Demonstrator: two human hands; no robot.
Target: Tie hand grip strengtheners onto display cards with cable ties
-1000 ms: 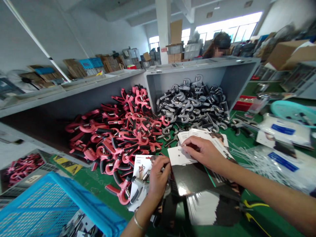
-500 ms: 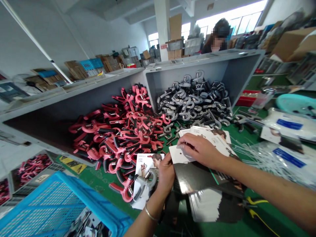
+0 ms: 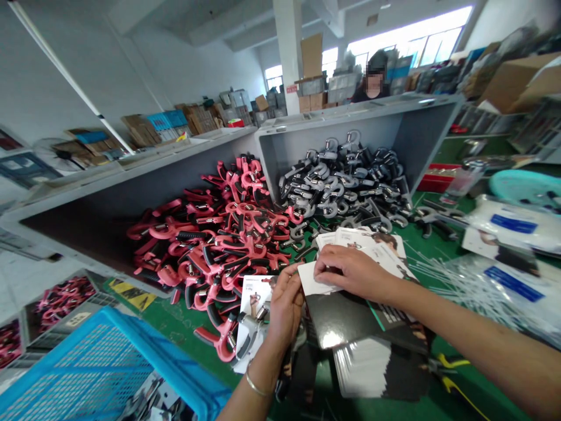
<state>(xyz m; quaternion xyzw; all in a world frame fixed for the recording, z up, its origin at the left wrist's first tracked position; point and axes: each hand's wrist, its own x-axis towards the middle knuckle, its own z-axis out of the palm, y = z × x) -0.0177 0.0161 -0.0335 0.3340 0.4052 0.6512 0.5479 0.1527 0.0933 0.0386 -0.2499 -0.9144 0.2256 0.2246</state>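
Observation:
Bent over the left edge of a black-and-white packaging card [image 3: 342, 318], my left hand [image 3: 286, 304] has its fingers closed at the card's upper corner. The fingers of my right hand [image 3: 346, 269] are pinched together on the white top part of this card; their tips are partly hidden. Left of my left wrist, a grey hand grip [image 3: 252, 336] lies on another printed card [image 3: 254, 292], partly covered by the hand. Under the held card sits a fanned stack of cards [image 3: 362, 371]. More printed cards [image 3: 385, 251] lie behind my right hand.
Red hand grips [image 3: 236, 228] spill from a tipped grey bin [image 3: 87, 175]; grey ones [image 3: 333, 181] fill another. A blue crate [image 3: 118, 345] stands front left. Yellow-handled pliers [image 3: 453, 380], white zip ties [image 3: 456, 286] and plastic bags [image 3: 512, 222] lie right. A person [image 3: 372, 82] is behind the bins.
My left hand's fingers have risen to the card's upper left corner. My right hand has shifted slightly down, with its fingers drawn more tightly together. The person behind has moved a little left.

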